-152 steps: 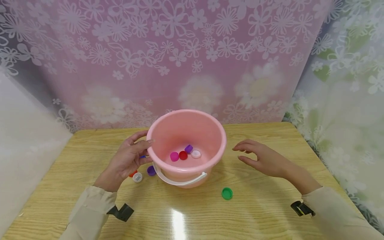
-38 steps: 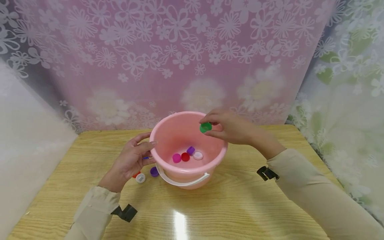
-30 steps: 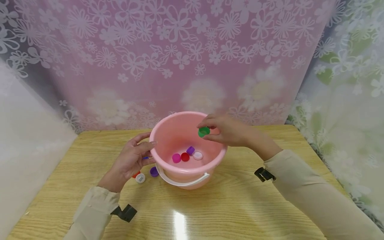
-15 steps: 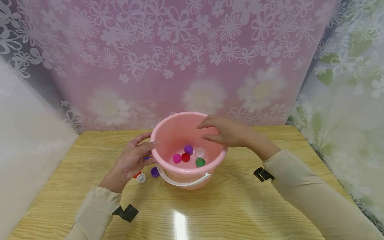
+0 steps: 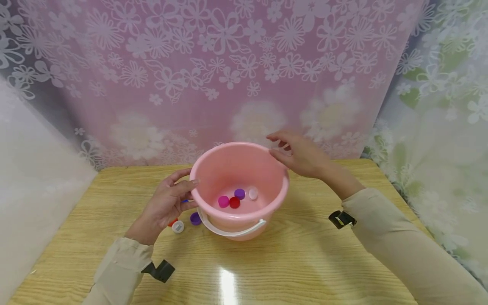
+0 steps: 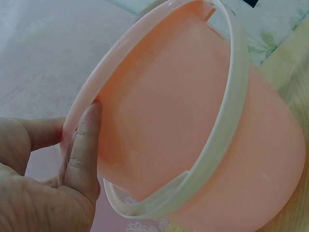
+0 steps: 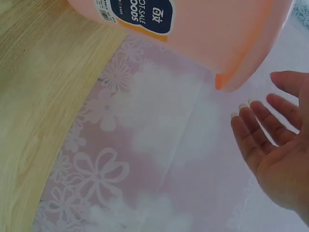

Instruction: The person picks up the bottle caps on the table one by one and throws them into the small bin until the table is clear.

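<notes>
A pink bucket (image 5: 239, 169) stands on the wooden table, its white handle (image 5: 232, 232) hanging at the front. My left hand (image 5: 164, 205) grips the left rim, thumb over the top; the left wrist view shows the thumb (image 6: 86, 140) and fingers around the edge. My right hand (image 5: 301, 154) hovers over the right rim, fingers relaxed and holding nothing. On the bucket floor lie a magenta cap (image 5: 223, 201), a red cap (image 5: 234, 203), a purple cap (image 5: 239, 194) and a white cap (image 5: 253, 193). The green cap is out of sight behind the near rim.
Left of the bucket on the table lie a white cap (image 5: 177, 227), a purple cap (image 5: 195, 218) and a red cap (image 5: 172, 222). A bit of blue (image 5: 185, 201) shows behind my left fingers. A pink flowered curtain (image 5: 190, 84) hangs behind the table (image 5: 286, 267).
My right hand picked up the green cap from the table, let it drop into the bucket, then drew back up and right to the rim. Caps inside shifted slightly. My left hand kept its grip.
</notes>
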### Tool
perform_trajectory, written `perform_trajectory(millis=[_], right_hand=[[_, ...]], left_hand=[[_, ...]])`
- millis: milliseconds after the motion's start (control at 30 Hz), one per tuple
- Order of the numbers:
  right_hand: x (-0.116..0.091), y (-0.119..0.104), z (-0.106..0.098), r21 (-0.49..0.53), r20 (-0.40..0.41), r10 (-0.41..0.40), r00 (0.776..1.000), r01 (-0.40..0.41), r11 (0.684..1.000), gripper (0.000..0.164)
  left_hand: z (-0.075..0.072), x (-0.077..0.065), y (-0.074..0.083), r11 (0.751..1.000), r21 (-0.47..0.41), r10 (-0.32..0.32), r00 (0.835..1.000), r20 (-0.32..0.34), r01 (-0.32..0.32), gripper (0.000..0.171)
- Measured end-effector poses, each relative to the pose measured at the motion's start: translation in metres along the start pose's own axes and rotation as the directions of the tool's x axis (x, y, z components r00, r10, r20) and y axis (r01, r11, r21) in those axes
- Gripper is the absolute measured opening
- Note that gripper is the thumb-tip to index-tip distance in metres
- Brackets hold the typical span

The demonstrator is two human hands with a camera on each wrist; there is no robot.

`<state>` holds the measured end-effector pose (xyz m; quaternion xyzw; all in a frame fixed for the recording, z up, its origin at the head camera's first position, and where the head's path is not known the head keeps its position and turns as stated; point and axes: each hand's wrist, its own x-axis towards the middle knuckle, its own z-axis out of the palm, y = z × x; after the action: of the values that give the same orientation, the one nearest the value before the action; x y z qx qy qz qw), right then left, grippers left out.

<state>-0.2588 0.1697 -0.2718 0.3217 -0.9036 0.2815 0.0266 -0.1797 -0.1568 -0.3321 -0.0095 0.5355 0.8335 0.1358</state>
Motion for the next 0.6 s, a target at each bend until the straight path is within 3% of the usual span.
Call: perform_trajectory(millis=[267,433,600], right_hand=[[-0.004,0.01,0.002,0.031,0.011,0.176,0.984,-0.176,0.984,0.046],[-0.008,0.011,0.012,0.159,0.08,0.256,0.963,-0.266,0.951,0.046],[-0.011,0.011,0.024,0.341,0.126,0.286,0.95,-0.313,0.886,0.04]], left_hand=[[0.0,0.0,0.0,1.0,-0.003,0.001,1.0,0.007,-0.001,0.056],[0.001,0.0,0.0,1.0,0.004,0.001,1.0,-0.002,-0.001,0.056],[0.002,0.0,-0.001,1.0,-0.004,0.005,1.0,-0.001,-0.005,0.054]])
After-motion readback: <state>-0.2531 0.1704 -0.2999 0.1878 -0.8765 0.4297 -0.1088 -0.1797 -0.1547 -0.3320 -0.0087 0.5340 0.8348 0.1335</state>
